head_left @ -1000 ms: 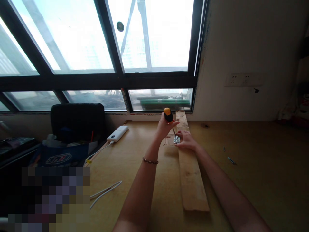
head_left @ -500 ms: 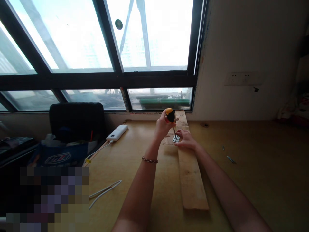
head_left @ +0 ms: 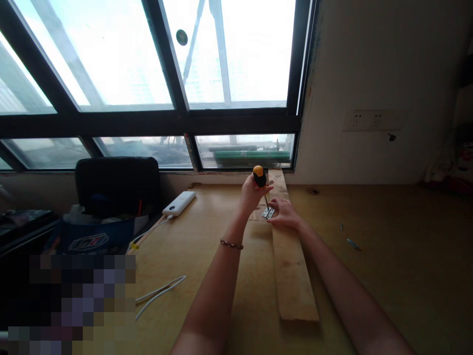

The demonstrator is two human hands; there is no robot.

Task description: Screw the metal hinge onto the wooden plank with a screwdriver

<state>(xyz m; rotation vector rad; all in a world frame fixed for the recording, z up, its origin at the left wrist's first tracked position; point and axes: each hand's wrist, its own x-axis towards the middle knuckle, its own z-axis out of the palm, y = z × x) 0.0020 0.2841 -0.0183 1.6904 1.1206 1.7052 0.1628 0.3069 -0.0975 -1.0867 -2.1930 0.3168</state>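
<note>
Silvery metal hinge (head_left: 268,214) over the left edge of the wooden plank (head_left: 293,268) is sitting more askew than a second ago, apparently losing alignment under the screwdriver (head_left: 259,176). Left hand (head_left: 251,197) is gripping its handle; right hand (head_left: 286,213) is pinching the hinge, partly crowding it. Screws (head_left: 354,244) are lying rightward, white cable (head_left: 161,290) leftward.

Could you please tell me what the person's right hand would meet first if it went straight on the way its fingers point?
The right hand would probably meet the metal hinge first; the shaft of the screwdriver stands very close by, and the exact depth between them is unclear.
</note>
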